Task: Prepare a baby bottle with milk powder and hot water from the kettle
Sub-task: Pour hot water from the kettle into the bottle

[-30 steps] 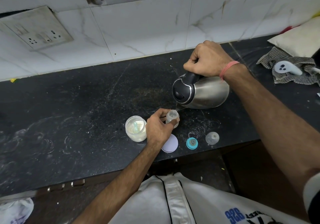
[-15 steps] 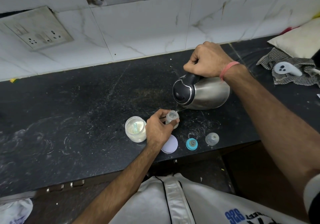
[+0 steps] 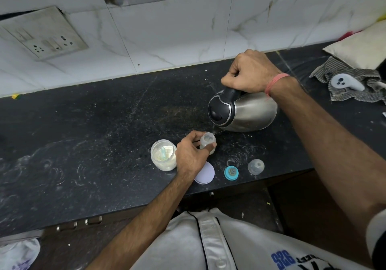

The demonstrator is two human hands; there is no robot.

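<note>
Your right hand (image 3: pixel 249 72) is wrapped tight round the black handle of the kettle (image 3: pixel 244 112), which is tipped so its spout sits just over the bottle (image 3: pixel 207 144). Your left hand (image 3: pixel 191 154) pinches the bottle between thumb and fingers, holding it upright on the counter (image 3: pixel 94 133). A thin stream seems to run from the spout to the bottle's mouth, though it is faint.

The bottle looks small, light and soft-walled — likely to tip or slide on the smooth stone if let go, so hold it low on the body, away from the mouth where hot water could splash. The steel kettle is probably heavy and hot at the shell; only the handle is safe.

Just left of the bottle stands the powder jar (image 3: pixel 164 154), open, a scoop inside. Nearer you than the bottle lie a pale lid (image 3: pixel 205 173), then further right the teal ring (image 3: pixel 231 173) and the clear cap (image 3: pixel 255 166).

Writing: only "926" on your shirt is readable — nothing on the kettle or jar.
</note>
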